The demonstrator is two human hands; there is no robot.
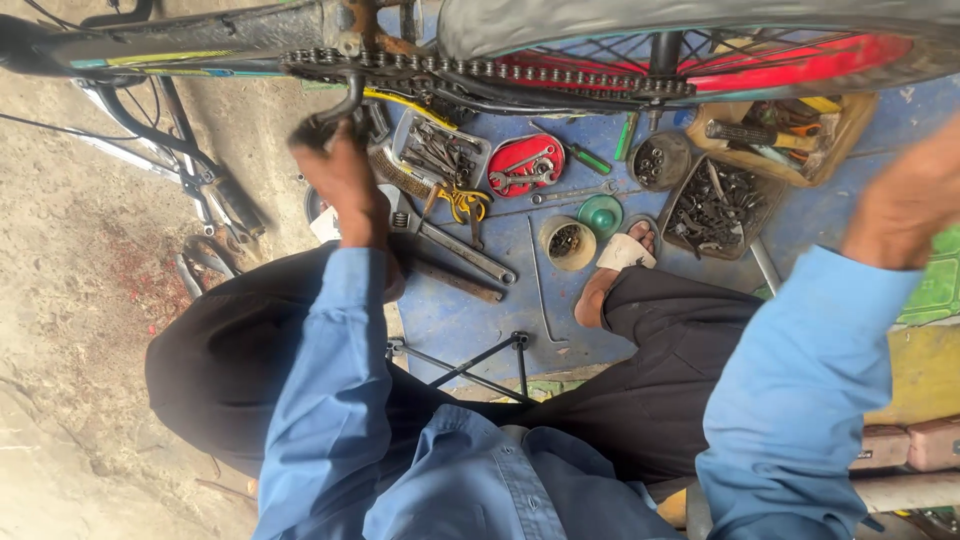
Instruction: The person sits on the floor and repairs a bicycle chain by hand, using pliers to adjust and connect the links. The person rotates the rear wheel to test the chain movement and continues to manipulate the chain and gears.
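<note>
- My left hand (340, 180) was closed around the pedal crank (335, 110), which hung just below the chain (480, 70).
- My right hand (905, 200) was up by the tyre (700, 20); its grip I could not tell.
- The chain ran sideways between both hands, the left nearer.

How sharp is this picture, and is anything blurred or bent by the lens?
Head view: even daylight, no harsh glare; the tools on the blue mat are sharp; the tyre at the top edge is soft and curved by the wide lens; the right hand is slightly blurred, the left hand clearer.
</note>
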